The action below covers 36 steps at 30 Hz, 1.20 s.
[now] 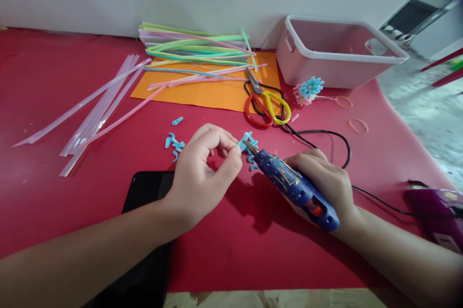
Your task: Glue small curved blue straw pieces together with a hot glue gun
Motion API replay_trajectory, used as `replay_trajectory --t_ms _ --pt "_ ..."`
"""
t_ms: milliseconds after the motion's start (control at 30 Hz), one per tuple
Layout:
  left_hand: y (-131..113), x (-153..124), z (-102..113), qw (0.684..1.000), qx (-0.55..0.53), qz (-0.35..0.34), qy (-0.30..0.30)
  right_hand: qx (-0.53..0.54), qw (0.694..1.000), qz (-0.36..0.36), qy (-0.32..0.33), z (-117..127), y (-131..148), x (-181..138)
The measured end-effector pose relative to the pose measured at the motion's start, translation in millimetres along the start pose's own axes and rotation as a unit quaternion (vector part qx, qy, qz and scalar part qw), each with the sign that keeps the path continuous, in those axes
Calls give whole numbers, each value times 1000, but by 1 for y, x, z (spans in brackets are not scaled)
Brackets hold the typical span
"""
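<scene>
My left hand (206, 168) pinches a small blue straw piece (246, 141) between thumb and fingers, just above the red table (54, 105). My right hand (327, 180) grips a blue glue gun (294, 187), its metal tip touching that blue piece. More cut blue straw bits (174, 143) lie left of my left hand, and a few sit under the gun's nozzle.
A black phone (146, 231) lies under my left forearm. Clear straws (101, 105) and coloured straws (195, 49) lie behind, on and beside orange paper (217, 93). Scissors (265, 103), a straw flower (309, 88), rubber bands (358, 126), a pink bin (336, 52) and a purple device (439, 211) sit to the right.
</scene>
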<state>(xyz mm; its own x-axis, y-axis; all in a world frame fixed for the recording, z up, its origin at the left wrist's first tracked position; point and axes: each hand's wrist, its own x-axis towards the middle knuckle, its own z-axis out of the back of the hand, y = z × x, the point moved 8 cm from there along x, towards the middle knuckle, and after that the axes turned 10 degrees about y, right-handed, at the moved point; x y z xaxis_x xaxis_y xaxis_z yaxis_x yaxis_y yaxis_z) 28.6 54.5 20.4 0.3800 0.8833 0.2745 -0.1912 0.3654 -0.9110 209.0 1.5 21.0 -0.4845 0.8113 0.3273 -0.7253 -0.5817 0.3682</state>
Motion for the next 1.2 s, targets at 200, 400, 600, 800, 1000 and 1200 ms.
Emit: replay_trajectory --t_ms 200,400,600,800,1000,1200 --pt "-1 0 0 1000 2 0 -1 9 1000 13 -1 2 4 0" --pt "1 0 0 1000 18 3 3 -11 1000 1 -23 7 4 0" --pt "-1 -1 -1 1000 20 -11 6 -12 1000 -8 -9 4 1 2" --pt "0 -2 -1 1000 -3 -7 7 7 1000 1 -1 2 2 1" --pt "0 -2 -1 1000 3 -4 8 -12 1000 -9 -14 4 1 1" --pt "1 -1 -3 1000 1 -3 13 5 1000 -4 -5 2 1 1"
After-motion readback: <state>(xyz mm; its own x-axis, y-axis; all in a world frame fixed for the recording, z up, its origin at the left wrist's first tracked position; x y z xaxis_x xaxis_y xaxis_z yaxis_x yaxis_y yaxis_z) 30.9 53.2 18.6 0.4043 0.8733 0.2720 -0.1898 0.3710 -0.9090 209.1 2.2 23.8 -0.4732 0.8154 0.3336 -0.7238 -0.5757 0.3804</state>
